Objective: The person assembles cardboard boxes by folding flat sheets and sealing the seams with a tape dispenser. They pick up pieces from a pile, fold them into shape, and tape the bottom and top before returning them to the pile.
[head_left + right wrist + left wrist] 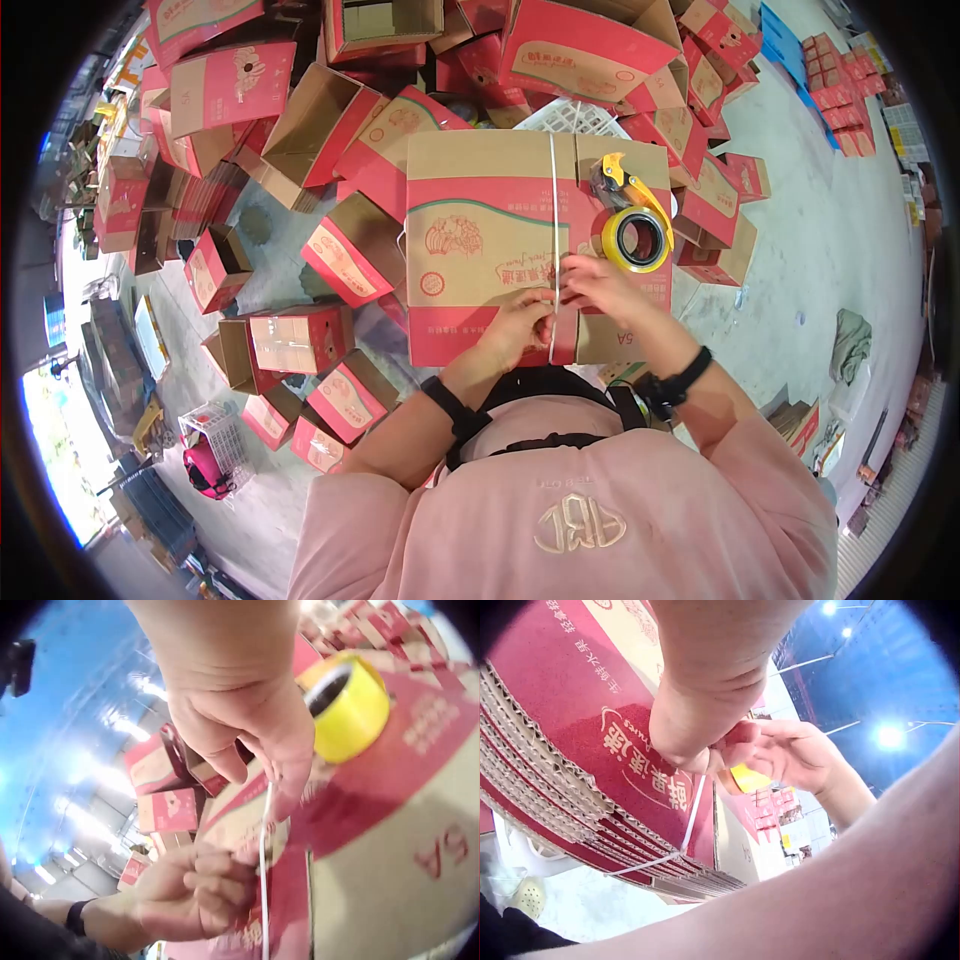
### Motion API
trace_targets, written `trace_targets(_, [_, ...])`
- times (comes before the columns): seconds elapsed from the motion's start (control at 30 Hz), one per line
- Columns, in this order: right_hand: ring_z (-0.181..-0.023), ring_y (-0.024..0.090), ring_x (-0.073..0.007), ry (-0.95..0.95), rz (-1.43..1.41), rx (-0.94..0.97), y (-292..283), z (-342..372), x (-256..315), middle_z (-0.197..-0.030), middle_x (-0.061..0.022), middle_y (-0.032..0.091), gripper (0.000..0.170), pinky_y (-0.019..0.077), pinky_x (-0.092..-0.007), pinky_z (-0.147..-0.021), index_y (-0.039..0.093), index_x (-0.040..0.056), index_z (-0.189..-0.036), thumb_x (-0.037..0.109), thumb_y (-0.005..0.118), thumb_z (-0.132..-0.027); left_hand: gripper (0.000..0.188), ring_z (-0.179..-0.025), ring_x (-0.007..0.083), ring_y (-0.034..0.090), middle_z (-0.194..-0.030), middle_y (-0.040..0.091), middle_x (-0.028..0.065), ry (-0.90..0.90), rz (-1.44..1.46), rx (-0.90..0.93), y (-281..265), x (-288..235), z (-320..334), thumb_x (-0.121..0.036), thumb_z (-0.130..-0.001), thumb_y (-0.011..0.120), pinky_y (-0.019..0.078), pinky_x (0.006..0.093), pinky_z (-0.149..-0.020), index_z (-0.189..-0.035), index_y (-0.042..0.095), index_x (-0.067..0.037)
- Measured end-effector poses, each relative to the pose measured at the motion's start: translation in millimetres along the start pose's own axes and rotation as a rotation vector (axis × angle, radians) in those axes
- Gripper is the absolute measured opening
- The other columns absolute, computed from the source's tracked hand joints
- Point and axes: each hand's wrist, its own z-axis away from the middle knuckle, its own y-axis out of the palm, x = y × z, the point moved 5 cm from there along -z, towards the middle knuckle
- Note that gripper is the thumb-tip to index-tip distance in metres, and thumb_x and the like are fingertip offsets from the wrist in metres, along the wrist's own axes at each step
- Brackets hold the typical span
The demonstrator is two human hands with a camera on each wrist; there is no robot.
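A stack of flattened red and brown cartons (480, 215) lies in front of the person, its layered edges (562, 791) showing in the left wrist view. A white strap (554, 190) runs across the top and down over the near edge. The left hand (518, 328) has its fingers curled at the strap near that edge. Just above and to its right, the right hand (600, 287) pinches the strap (263, 877) between thumb and fingers. On the stack's right side, beside the right hand, rests a tape dispenser (628, 192) with a yellow tape roll (356, 712).
Open empty cartons (355, 248) lie heaped behind and left of the stack. A white plastic crate (572, 117) shows behind it, and another basket (222, 440) stands on the floor at lower left. Red boxes (840, 95) are piled at the far right.
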Motion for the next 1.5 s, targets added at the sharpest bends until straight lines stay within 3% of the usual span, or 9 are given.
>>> trace_targets(0.07, [-0.077, 0.061, -0.0125, 0.021, -0.055, -0.038, 8, -9, 0, -0.087, -0.0047, 0.061, 0.023, 0.0491, -0.0242, -0.060, 0.056, 0.0036, -0.109, 0.004, 0.050, -0.087, 0.030, -0.069, 0.0178, 0.058, -0.078, 0.056, 0.0055, 0.070, -0.126, -0.100, 9, -2, 6, -0.011, -0.090, 0.052, 0.0503, 0.0342, -0.063, -0.119, 0.048, -0.004])
trace_targets(0.13, [-0.073, 0.059, -0.0116, 0.030, -0.113, -0.091, 9, -12, -3, -0.085, -0.0030, 0.060, 0.024, 0.0486, -0.0238, -0.059, 0.057, 0.0045, -0.107, 0.001, 0.048, -0.085, 0.032, -0.066, 0.0262, 0.061, -0.079, 0.058, 0.0115, 0.768, -0.809, -0.475, 25, -27, 28, -0.007, -0.084, 0.055, 0.0512, 0.0358, -0.065, -0.115, 0.050, -0.001])
trace_targets(0.27, [-0.073, 0.059, -0.0115, -0.036, -0.109, -0.096, 8, -6, -4, -0.084, -0.0021, 0.059, 0.023, 0.0481, -0.0242, -0.058, 0.058, 0.0052, -0.105, 0.000, 0.048, -0.085, 0.030, -0.071, 0.0324, 0.064, -0.081, 0.062, 0.0171, 0.676, -0.785, -0.375, 23, -18, 8, -0.008, -0.081, 0.057, 0.0513, 0.0378, -0.070, -0.110, 0.057, -0.002])
trace_targets(0.33, [-0.074, 0.059, -0.0106, -0.055, -0.029, -0.093, 7, -3, -1, -0.083, -0.0020, 0.058, 0.023, 0.0473, -0.0245, -0.057, 0.059, 0.0050, -0.104, -0.001, 0.048, -0.085, 0.025, -0.077, 0.0214, 0.065, -0.087, 0.066, 0.0139, 0.363, -0.880, -0.346, 24, -28, -3, -0.007, -0.081, 0.059, 0.0510, 0.0322, -0.071, -0.105, 0.061, 0.001])
trace_targets(0.53, [-0.073, 0.063, -0.0228, -0.476, 0.719, -0.062, -6, -24, 3, -0.083, -0.0130, 0.061, 0.019, 0.0482, -0.0334, -0.063, 0.057, 0.0029, -0.100, 0.006, 0.057, -0.081, 0.021, -0.071, 0.0210, 0.065, -0.078, 0.067, 0.0107, 0.343, -1.000, -0.562, 14, -33, -5, -0.019, -0.081, 0.062, 0.0496, 0.0321, -0.067, -0.098, 0.066, -0.006])
trace_targets(1.03, [-0.079, 0.060, -0.0352, -0.795, 0.958, -0.044, 9, -2, 12, -0.086, -0.0153, 0.059, 0.010, 0.0484, -0.0401, -0.068, 0.058, 0.0035, -0.089, 0.012, 0.058, -0.085, 0.020, -0.089, 0.0314, 0.064, -0.091, 0.066, 0.0144, 0.358, -0.998, -0.473, 12, -34, -10, -0.022, -0.079, 0.060, 0.0502, 0.0418, -0.078, -0.097, 0.064, -0.013])
trace_targets(1.37, [-0.076, 0.060, -0.0389, -0.726, 0.884, -0.413, 22, 3, 0, -0.084, -0.0181, 0.060, 0.012, 0.0476, -0.0454, -0.066, 0.055, 0.0007, -0.085, 0.013, 0.054, -0.085, 0.024, -0.086, 0.0327, 0.064, -0.090, 0.067, 0.0148, 0.365, -1.130, -0.393, 15, -35, -14, -0.025, -0.078, 0.061, 0.0511, 0.0422, -0.075, -0.096, 0.067, -0.011])
trace_targets(1.47, [-0.078, 0.062, -0.0360, -0.492, 0.912, -0.459, 14, 1, -3, -0.080, -0.0180, 0.059, 0.014, 0.0488, -0.0438, -0.067, 0.056, -0.0005, -0.086, 0.013, 0.054, -0.085, 0.017, -0.072, 0.0244, 0.062, -0.078, 0.063, 0.0113, 0.424, -1.053, -0.293, 12, -24, -21, -0.021, -0.082, 0.061, 0.0496, 0.0369, -0.067, -0.091, 0.064, -0.007])
trace_targets(1.5, [-0.077, 0.063, -0.0326, -0.290, 0.652, -0.439, 11, 0, 0, -0.078, -0.0170, 0.059, 0.015, 0.0497, -0.0418, -0.067, 0.055, -0.0007, -0.085, 0.015, 0.054, -0.086, 0.014, -0.067, 0.0198, 0.060, -0.073, 0.060, 0.0085, 0.435, -0.972, -0.236, 11, -26, -19, -0.018, -0.084, 0.060, 0.0485, 0.0339, -0.063, -0.090, 0.062, -0.006])
